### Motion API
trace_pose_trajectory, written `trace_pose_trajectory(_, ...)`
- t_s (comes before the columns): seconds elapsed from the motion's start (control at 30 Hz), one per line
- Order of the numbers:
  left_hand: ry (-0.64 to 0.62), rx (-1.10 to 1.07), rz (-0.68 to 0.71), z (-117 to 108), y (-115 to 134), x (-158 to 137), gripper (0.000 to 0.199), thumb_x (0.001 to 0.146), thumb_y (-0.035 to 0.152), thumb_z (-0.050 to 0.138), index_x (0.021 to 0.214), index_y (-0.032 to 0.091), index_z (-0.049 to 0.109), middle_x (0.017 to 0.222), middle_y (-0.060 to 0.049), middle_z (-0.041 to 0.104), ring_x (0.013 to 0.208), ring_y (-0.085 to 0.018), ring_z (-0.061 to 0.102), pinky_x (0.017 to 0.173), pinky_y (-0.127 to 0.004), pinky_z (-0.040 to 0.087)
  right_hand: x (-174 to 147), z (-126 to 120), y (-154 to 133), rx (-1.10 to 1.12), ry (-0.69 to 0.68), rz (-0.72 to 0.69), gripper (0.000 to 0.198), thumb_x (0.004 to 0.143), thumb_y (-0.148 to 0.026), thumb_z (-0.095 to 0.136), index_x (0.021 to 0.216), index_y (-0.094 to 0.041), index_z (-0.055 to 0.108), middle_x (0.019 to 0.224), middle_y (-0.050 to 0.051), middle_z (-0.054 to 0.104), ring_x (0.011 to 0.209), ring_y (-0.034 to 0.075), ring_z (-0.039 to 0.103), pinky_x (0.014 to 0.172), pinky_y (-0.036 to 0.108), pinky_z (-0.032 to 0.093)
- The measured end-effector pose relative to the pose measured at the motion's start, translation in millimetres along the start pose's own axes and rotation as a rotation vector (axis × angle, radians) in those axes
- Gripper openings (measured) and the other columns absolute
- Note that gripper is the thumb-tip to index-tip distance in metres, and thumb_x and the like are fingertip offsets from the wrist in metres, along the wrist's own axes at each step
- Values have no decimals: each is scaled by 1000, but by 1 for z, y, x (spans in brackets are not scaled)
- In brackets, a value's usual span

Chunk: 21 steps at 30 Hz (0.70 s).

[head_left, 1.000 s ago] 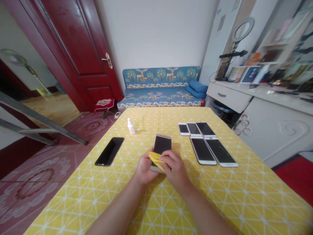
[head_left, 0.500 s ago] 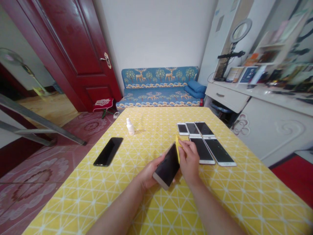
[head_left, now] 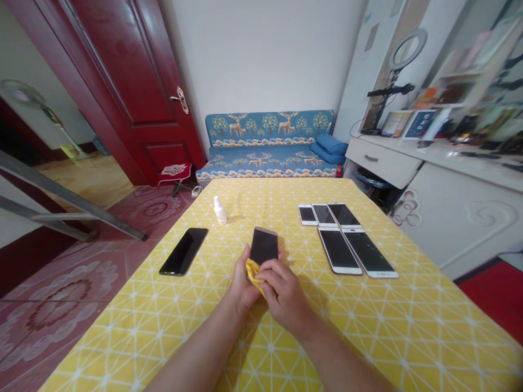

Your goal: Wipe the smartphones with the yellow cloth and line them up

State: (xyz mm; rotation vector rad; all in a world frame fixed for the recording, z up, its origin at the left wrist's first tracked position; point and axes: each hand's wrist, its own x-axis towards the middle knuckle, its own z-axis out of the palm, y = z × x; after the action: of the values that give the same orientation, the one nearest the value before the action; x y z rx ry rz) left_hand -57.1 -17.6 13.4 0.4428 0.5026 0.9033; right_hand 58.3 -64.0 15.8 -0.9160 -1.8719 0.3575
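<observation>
A smartphone (head_left: 264, 245) with a dark screen and a gold-coloured frame is held up over the table. My left hand (head_left: 242, 283) is closed around it from the left and below, with fingertips showing at its right edge. Between the fingers of my right hand (head_left: 285, 291) is a yellow cloth (head_left: 254, 273), pressed against the phone's lower left part. Both hands hide the phone's lower end. To the left, a black phone (head_left: 183, 251) lies on the table. A white spray bottle (head_left: 219, 210) stands upright behind it.
Several white-framed phones (head_left: 340, 250) lie in two rows on the right of the table, which has a yellow patterned cloth (head_left: 269, 348). A blue sofa (head_left: 269, 144) stands beyond it. At the right is a white dresser (head_left: 384, 158) with a ring light (head_left: 408, 49).
The phone has turned from slanting to nearly upright in view. My right hand has moved the yellow cloth from its upper right edge down to its lower left.
</observation>
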Motion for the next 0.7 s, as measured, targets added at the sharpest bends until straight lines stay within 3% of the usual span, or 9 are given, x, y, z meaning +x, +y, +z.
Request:
trace_pose_trajectory(0.2,219,-171,116,10,10,5,45,93,37,38,112,3,59,90,-16,71,83,-24,68,77,-37,54,-2,-4,28,-110,130,156,22,89,-9,41,92,-19,60,95,8,58,99,22,57,87,37,47)
trace_pose_trajectory(0.37,436,-112,168,4,8,10,26,92,23,42,100,7,61,76,-9,70,65,-17,66,68,-29,55,-1,-9,18,8,274,168,15,90,-15,45,95,-20,58,97,7,56,95,19,56,84,33,46)
trace_pose_trajectory(0.53,313,56,240,8,3,6,13,85,20,54,91,14,64,72,-2,68,59,-13,62,59,-23,52,1,-11,3,86,306,97,13,90,-13,49,95,-20,58,97,5,54,93,17,56,83,31,46)
trace_pose_trajectory(0.7,235,220,235,15,-2,2,23,79,25,66,99,15,67,81,-2,70,69,-12,63,66,-20,49,1,-10,2,85,344,56,16,88,-10,50,97,-20,59,97,5,53,93,17,55,82,31,46)
